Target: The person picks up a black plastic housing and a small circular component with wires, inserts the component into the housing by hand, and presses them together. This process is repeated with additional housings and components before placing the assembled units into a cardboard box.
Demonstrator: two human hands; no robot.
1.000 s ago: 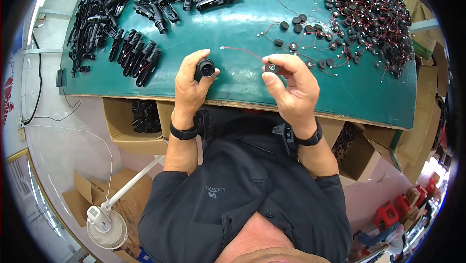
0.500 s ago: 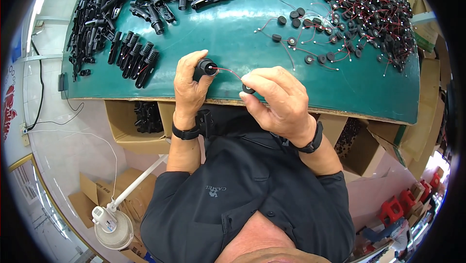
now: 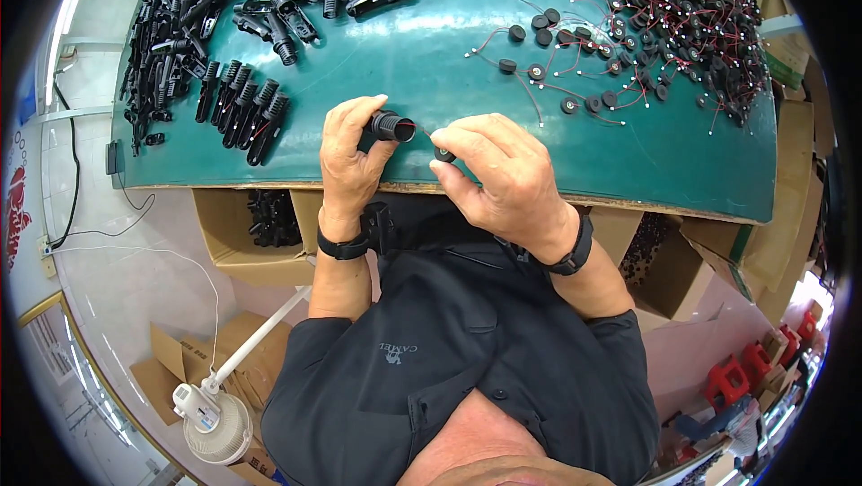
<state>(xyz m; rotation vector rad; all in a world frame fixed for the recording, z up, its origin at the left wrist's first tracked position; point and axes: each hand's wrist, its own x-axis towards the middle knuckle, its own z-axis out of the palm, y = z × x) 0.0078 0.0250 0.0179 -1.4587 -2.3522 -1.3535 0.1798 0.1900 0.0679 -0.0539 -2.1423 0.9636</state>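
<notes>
My left hand [image 3: 352, 147] is closed round a black ribbed tube [image 3: 391, 126], whose open end faces right. A bit of red wire shows inside that opening. Between thumb and fingertips, my right hand [image 3: 503, 172] pinches a small round black disc [image 3: 444, 154] with a pale centre. The disc is just right of the tube's mouth and apart from it. A thin wire runs from the disc toward the tube. Both hands are over the near edge of the green table [image 3: 359, 64]. Most of the tube's body is hidden behind my left hand.
Black ribbed tube parts [image 3: 171, 46] are heaped at the far left, with a short row of them [image 3: 242, 109] nearer. Many wired black discs [image 3: 682, 28] pile up at the far right, some scattered inward. Cardboard boxes [image 3: 224, 235] stand below the table edge; a white fan [image 3: 215, 428] is lower left.
My right hand has moved left with the disc, closer to the tube. The tube's mouth has turned more to the right, and less wire shows between the two.
</notes>
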